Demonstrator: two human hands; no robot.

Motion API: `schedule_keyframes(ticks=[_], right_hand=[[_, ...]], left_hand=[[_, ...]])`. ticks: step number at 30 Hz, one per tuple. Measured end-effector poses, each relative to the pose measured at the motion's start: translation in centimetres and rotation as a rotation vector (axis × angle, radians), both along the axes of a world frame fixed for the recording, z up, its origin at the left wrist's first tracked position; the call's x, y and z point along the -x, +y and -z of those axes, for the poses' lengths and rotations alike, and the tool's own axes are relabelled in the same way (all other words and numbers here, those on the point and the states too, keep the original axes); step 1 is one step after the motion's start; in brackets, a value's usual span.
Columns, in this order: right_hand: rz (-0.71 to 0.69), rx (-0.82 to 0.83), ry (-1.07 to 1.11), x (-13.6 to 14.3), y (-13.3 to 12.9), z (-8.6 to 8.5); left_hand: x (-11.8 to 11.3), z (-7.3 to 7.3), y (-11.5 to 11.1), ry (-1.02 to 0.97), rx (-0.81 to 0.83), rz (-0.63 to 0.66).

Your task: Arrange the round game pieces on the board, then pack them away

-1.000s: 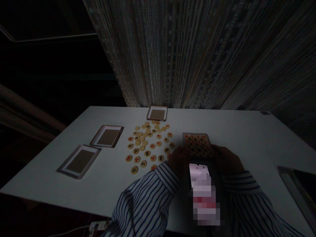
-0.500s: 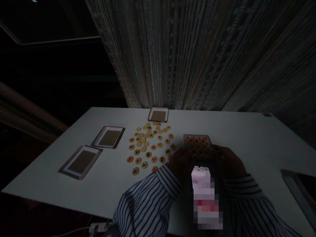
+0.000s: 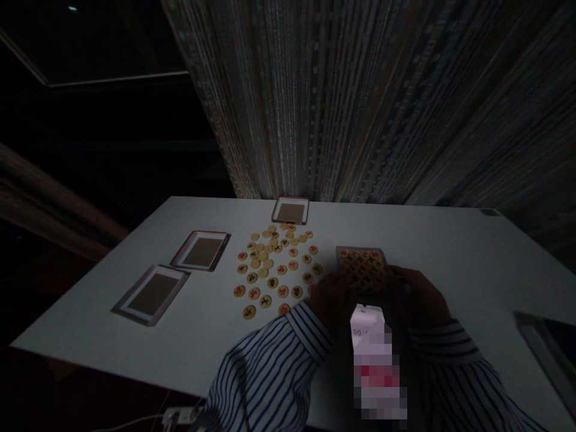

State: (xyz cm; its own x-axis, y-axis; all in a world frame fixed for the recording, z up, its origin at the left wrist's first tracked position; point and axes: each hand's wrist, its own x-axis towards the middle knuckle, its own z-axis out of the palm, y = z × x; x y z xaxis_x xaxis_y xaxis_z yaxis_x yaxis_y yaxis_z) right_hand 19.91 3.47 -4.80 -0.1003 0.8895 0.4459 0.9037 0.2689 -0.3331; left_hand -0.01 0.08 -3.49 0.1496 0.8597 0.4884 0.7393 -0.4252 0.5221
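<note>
A shallow open box (image 3: 379, 252) holds rows of round xiangqi pieces with red and dark characters. My left hand (image 3: 332, 298) is closed at the box's near left corner, fingers curled and dark in shadow. At its right edge, my right hand (image 3: 416, 295) grips the side with thumb and fingers partly hidden. Left of the box, many loose xiangqi pieces (image 3: 272, 282) lie spread on the white table (image 3: 202, 339), some with characters up and others blank. A lit phone (image 3: 369, 327) is below the box, between my forearms.
Two framed trays (image 3: 148, 295) sit at the left of the table, and another tray (image 3: 290, 211) stands at the back edge. A dark flat object (image 3: 549, 342) lies at the right. A power strip (image 3: 179, 414) with a cable is at the front edge. A curtain (image 3: 315, 108) hangs behind.
The view has shifted very slightly. Both hands stay at the box, and the loose pieces keep their places.
</note>
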Motion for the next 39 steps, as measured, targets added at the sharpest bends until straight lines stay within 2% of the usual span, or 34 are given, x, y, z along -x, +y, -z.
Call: schedule_keyframes(ticks=[6,12,16,19,23,25,29,33,39], right_hand=[[-0.01,-0.064,0.032,0.6,-0.3,-0.6],[-0.106,-0.172,0.038,1.2,-0.4,-2.1],[-0.15,-0.261,0.04,1.7,-0.5,-2.9],[-0.157,-0.286,0.069,2.3,-0.9,-3.7],[-0.219,-0.288,0.078,2.9,-1.5,-4.9],[-0.252,-0.273,0.066,3.2,-1.8,-5.3],[-0.336,-0.258,0.014,3.7,-2.0,-5.8],[-0.397,-0.164,-0.027,4.6,-1.8,-6.3],[-0.517,-0.022,-0.111,6.3,-1.0,-7.2]], left_hand=[[0.3,-0.4,-0.1,-0.016,-0.012,0.036],[0.3,-0.9,-0.2,-0.055,-0.193,0.048],[0.6,-2.0,-1.8,-0.123,-0.261,0.038],[1.3,-2.8,-3.7,-0.135,-0.245,0.04],[2.9,-3.2,-6.2,-0.148,-0.214,0.033],[3.9,-3.2,-7.3,-0.161,-0.207,-0.021],[6.4,-3.4,-8.9,-0.157,-0.091,-0.112],[9.1,-3.7,-9.5,-0.2,-0.055,-0.163],[13.3,-3.8,-8.8,-0.232,-0.063,-0.244]])
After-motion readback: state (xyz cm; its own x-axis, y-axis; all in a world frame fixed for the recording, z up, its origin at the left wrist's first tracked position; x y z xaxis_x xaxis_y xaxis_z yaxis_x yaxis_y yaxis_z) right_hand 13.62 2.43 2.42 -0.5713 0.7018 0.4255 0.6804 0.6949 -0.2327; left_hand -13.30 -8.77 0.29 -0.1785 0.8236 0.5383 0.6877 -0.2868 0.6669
